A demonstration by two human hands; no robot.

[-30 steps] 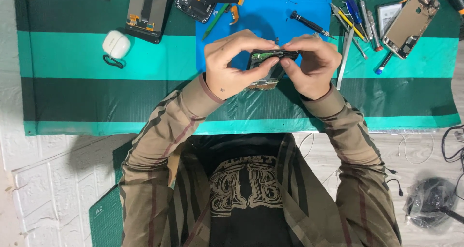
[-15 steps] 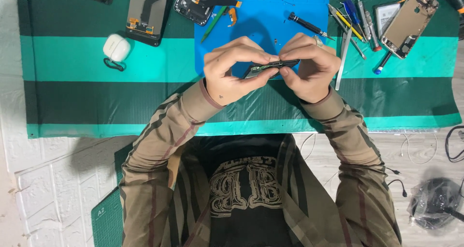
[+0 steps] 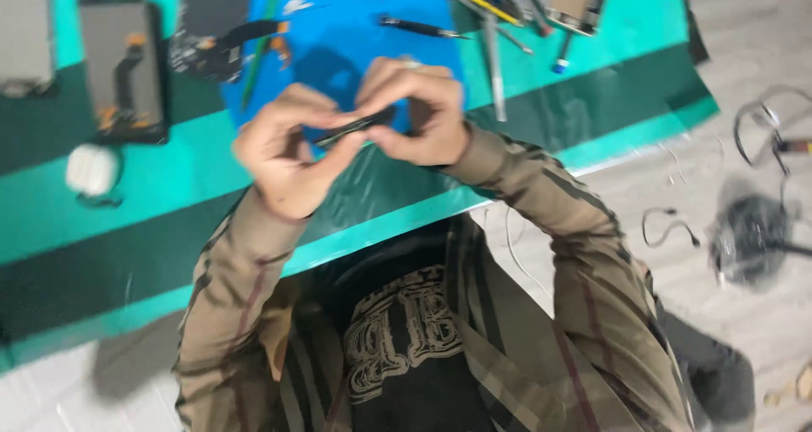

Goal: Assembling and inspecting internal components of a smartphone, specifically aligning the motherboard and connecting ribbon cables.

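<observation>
One thin dark phone part (image 3: pixel 355 127) pinched between two hands, left hand (image 3: pixel 283 157) and right hand (image 3: pixel 414 110).

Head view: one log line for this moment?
left hand: grips dark flat part | right hand: grips other end | part held above blue mat | image blurred

Motion blur smears everything; the thin dark part (image 3: pixel 355 127) is mostly hidden between the fingers, the phone (image 3: pixel 579 0) is cut by the top edge
</observation>
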